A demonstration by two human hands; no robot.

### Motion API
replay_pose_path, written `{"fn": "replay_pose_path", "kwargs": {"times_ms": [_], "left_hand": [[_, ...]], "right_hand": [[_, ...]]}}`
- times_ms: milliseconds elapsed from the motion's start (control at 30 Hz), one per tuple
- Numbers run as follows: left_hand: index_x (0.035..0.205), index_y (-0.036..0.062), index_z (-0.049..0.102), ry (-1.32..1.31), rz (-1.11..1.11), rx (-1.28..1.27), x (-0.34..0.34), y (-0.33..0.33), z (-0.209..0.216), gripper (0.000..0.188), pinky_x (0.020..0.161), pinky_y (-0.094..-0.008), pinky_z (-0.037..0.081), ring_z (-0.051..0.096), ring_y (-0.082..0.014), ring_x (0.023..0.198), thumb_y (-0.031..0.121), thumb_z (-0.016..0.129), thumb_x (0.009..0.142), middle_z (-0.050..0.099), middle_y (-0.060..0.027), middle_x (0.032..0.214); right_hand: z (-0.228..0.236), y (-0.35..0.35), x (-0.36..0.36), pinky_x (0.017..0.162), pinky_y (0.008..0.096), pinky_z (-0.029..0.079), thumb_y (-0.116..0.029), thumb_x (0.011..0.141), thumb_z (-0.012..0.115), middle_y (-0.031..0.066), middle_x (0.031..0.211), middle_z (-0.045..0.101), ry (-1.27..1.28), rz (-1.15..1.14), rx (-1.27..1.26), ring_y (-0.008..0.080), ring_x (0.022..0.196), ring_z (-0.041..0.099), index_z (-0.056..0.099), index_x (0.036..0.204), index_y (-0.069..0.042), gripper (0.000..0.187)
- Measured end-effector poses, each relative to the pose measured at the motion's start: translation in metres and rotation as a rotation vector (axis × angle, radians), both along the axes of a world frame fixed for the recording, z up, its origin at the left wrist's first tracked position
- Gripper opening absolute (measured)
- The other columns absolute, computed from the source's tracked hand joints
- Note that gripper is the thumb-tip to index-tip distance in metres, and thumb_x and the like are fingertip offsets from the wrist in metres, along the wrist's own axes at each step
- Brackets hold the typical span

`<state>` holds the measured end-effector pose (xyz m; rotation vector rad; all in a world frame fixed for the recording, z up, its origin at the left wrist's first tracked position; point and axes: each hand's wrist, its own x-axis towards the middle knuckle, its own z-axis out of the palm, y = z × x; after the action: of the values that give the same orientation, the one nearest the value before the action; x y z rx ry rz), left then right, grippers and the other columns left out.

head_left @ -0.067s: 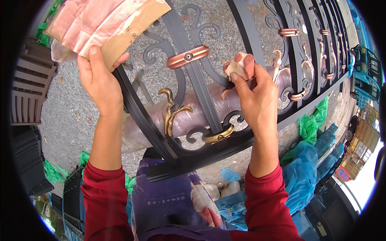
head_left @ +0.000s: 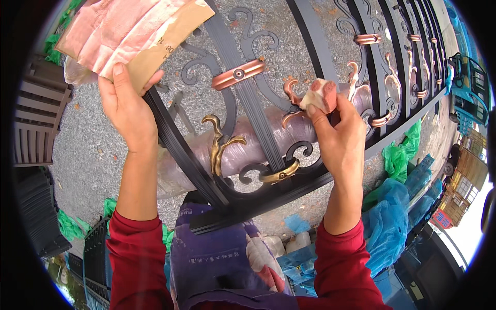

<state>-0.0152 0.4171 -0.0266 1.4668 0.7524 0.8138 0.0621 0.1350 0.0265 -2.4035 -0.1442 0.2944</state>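
Observation:
My left hand [head_left: 130, 111] grips the near edge of a cardboard piece [head_left: 183, 31] smeared with pink, coppery paint. Pinched between the thumb and fingers of my right hand [head_left: 341, 134] is a small sponge [head_left: 321, 96], cream with reddish-brown stains. Below both hands lies a black metal railing panel [head_left: 248, 101] with scrollwork. One collar [head_left: 238, 75] on it is copper, while a lower collar [head_left: 280, 173] and a curling leaf [head_left: 219, 144] are gold. Just left of the sponge is a copper leaf [head_left: 293, 92]; whether they touch I cannot tell.
A plastic-wrapped roll [head_left: 206, 147] lies under the railing on gritty ground. Brown slatted panels [head_left: 39, 121] stand at the left. Blue netting [head_left: 385, 222] and green plastic [head_left: 403, 155] lie at the right, and a teal vehicle [head_left: 470, 93] stands beyond.
My right hand has shifted right and slightly nearer with the sponge, uncovering the copper leaf. The cardboard stays in my left hand, almost unmoved.

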Motion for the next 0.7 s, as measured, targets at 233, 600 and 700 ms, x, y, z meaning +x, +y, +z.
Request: {"fn": "replay_pose_path", "kwargs": {"times_ms": [233,600,700], "left_hand": [[0.123,-0.0028,0.049,0.028,0.003,-0.021,0.003,-0.003,0.002,0.03,0.082,-0.0401,0.064,0.067,-0.0239,0.104,0.024,0.046,0.109,0.061,-0.0159,0.121],[0.125,-0.0048,0.047,-0.029,-0.115,-0.266,-0.004,0.008,0.008,0.033,0.085,-0.0405,0.064,0.066,-0.0244,0.107,0.023,0.047,0.108,0.059,-0.0172,0.12],[0.126,-0.0046,0.047,0.002,-0.181,-0.366,-0.006,0.016,0.022,0.033,0.085,-0.0411,0.064,0.065,-0.0244,0.108,0.022,0.048,0.107,0.058,-0.0182,0.121]], "right_hand": [[-0.004,-0.005,-0.019,0.068,0.0347,0.049,-0.013,0.086,0.077,0.0126,0.08,0.065,-0.085,0.045,-0.14,0.0208,0.071,0.063,0.067,0.101,0.002,0.024],[-0.004,-0.004,-0.056,0.085,0.0271,0.052,-0.007,0.094,0.072,0.0046,0.11,0.067,-0.289,-0.404,0.501,0.0114,0.099,0.063,0.063,0.115,0.0,0.024],[-0.026,0.004,-0.06,0.077,0.0356,0.051,-0.006,0.085,0.075,0.0121,0.097,0.063,-0.318,-0.284,-0.116,0.0247,0.083,0.063,0.065,0.107,0.0,0.024]]}}
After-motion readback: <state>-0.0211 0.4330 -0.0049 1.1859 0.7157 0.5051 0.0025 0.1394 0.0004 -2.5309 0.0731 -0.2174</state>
